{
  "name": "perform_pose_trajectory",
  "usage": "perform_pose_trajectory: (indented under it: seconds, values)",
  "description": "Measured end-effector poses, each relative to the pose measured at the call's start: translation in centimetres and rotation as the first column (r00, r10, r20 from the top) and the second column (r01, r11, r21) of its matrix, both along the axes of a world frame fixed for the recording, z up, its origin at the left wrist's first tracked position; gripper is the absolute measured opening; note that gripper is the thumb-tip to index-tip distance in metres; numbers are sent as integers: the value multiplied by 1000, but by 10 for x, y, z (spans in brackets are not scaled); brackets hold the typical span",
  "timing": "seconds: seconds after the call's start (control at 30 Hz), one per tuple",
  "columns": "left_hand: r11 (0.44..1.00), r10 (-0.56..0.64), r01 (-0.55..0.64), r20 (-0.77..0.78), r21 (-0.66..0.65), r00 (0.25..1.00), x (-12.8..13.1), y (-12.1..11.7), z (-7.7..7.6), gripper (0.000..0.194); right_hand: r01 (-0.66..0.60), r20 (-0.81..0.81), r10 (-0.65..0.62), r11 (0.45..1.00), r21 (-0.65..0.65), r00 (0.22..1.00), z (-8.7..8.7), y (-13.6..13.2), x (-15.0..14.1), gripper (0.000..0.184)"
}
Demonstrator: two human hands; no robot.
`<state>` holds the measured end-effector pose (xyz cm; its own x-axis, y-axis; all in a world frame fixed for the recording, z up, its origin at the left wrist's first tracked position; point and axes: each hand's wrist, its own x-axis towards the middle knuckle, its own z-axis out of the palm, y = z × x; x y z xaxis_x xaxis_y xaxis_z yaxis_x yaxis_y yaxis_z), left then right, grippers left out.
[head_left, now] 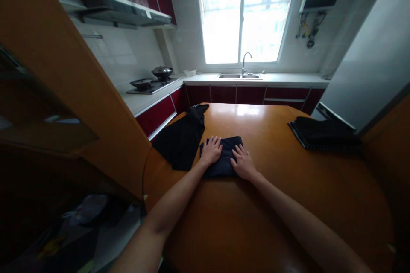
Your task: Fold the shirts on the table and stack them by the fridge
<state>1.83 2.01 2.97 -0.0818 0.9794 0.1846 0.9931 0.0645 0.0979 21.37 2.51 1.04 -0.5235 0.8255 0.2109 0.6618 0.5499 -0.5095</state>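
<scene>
A dark navy folded garment (226, 163) lies flat on the wooden table in front of me. My left hand (212, 150) rests on its left part, palm down with the fingers stretched out. On its right edge lies my right hand (242, 162), flat and with fingers spread. Just left of the folded piece, a black garment (185, 138) is laid out unfolded, its narrow end pointing to the far side. At the table's right side sits a stack of dark folded clothes (323, 133), apart from both hands.
The rounded wooden table (275, 204) fills the foreground. Beyond it runs a white counter with a sink (229, 76) and faucet (246, 62) under a window. A stove (155, 86) with two pans stands at left. A fridge (371, 59) is at right, a wooden partition (96, 94) at left.
</scene>
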Motion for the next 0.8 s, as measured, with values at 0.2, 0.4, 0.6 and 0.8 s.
perform_pose_trajectory:
  seconds: [0.2, 0.4, 0.6, 0.8]
  values:
    - [995, 42, -39, 34, -90, 999, -39, 7, 24, 54, -12, -447, -46, 992, -126, 893, -11, 8, 11, 52]
    - [917, -400, 397, 121, 47, 909, 19, -43, 29, 63, -40, -550, -27, 993, -109, 834, -11, -5, 53, 57]
    - [793, -599, 609, 188, 6, 779, 51, -92, 8, 68, -188, -280, 195, 981, 53, 940, -8, -46, 79, 68]
    - [828, -552, 557, 274, 65, 788, 43, -83, 1, 52, 8, -192, 0, 999, 40, 981, -5, -47, 54, 69]
